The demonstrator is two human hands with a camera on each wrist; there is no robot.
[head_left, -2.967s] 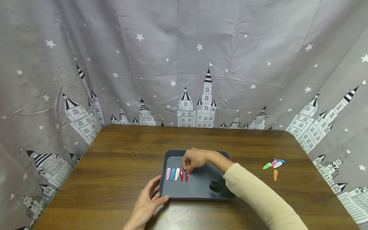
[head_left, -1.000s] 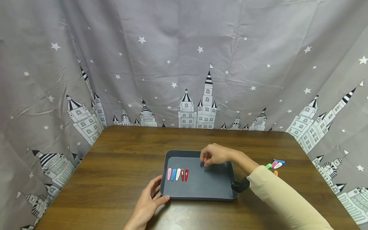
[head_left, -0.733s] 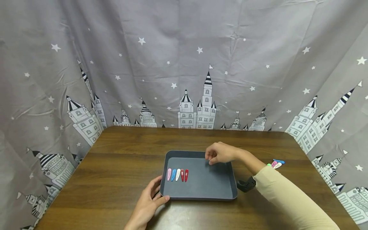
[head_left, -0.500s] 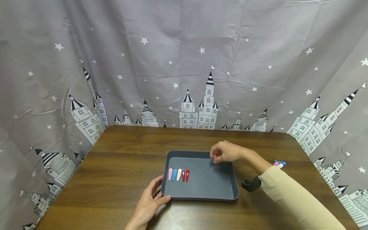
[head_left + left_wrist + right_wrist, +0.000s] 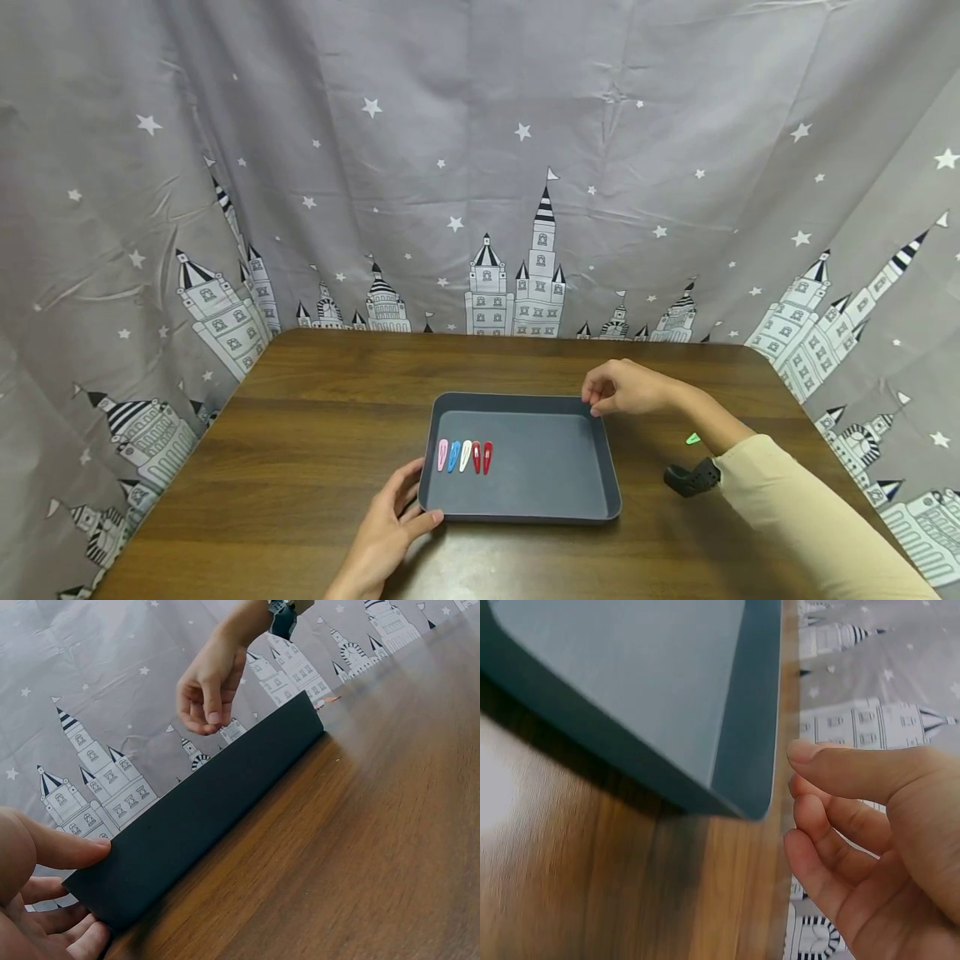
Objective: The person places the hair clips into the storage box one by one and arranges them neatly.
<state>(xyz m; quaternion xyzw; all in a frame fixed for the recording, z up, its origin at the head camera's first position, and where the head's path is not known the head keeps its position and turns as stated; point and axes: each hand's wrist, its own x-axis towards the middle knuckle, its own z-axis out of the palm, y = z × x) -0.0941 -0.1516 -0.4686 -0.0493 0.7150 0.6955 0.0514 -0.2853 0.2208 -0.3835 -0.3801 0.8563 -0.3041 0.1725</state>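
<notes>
A dark grey tray (image 5: pixel 540 475) lies on the wooden table. My left hand (image 5: pixel 388 521) grips its near left corner, and in the left wrist view the thumb presses the tray's edge with the fingers curled below. Inside, snap hair clips stand in a row at the left: pink (image 5: pixel 442 455), blue (image 5: pixel 453 457), white (image 5: pixel 465 456) and two red hair clips (image 5: pixel 487 457). My right hand (image 5: pixel 626 387) hovers by the far right corner, fingers loosely curled. The right wrist view shows nothing between its thumb and fingers.
A green hair clip (image 5: pixel 693 438) lies on the table (image 5: pixel 337 417) right of the tray, partly behind the right forearm. The arm hides that area. A black wrist-worn device (image 5: pixel 692 478) hangs below the right sleeve (image 5: pixel 810 517). A grey castle-print curtain (image 5: pixel 420 167) stands behind the table.
My right hand has left the second red hair clip, now beside the first, and moved rightward to the tray's far right corner. The forearm now covers most loose clips. The left hand keeps its grip.
</notes>
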